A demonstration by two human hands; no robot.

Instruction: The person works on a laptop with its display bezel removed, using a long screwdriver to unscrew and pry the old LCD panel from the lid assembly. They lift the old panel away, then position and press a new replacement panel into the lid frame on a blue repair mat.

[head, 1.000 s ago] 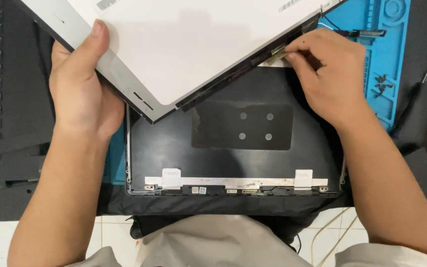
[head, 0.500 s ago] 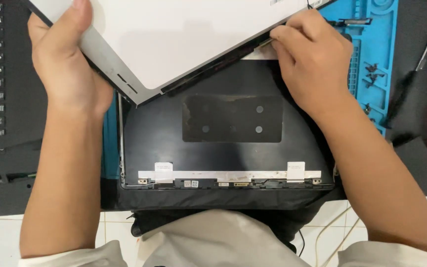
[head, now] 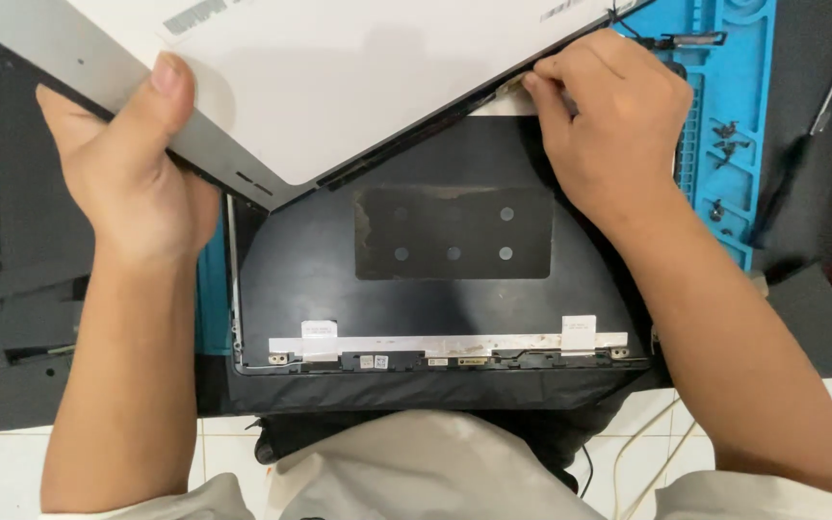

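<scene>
Left hand (head: 132, 178) clamped, thumb on top, wrist straight. Right hand (head: 609, 125) pinching at fingertips (head: 538, 87), forearm angled inward.

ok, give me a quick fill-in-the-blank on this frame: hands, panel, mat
1. The left hand grips the lifted display panel by its ____ edge strip.
2. The right hand pinches at the panel's lower edge, above the ____ laptop lid shell.
3. The silicone repair mat at the right is ____ in colour.
4. Small loose ____ lie in the mat's compartments.

Missing words: silver; black; blue; screws
</scene>
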